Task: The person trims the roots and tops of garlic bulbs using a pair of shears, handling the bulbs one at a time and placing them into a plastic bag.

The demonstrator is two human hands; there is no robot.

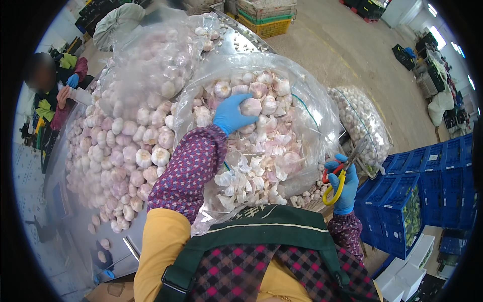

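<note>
My left hand (234, 113), in a blue glove, reaches into an open clear plastic bag (328, 109) of garlic, its fingers around a garlic bulb (251, 107). More bulbs lie about that hand, and loose papery garlic skins (253, 177) fill the near part of the bag. Off to the right, my gloved right hand (342, 183) holds scissors with red and yellow handles (334, 192), blades pointing up and away. Left of the bag, a large heap of garlic bulbs (124, 151) is spread on a metal table (75, 226).
A second plastic bag of garlic (158, 56) lies beyond the heap. A full mesh sack of garlic (362, 120) and stacked blue crates (400, 204) stand at the right. Another person (56, 87) is at the far left. Stacked baskets (266, 22) stand on the floor beyond the table.
</note>
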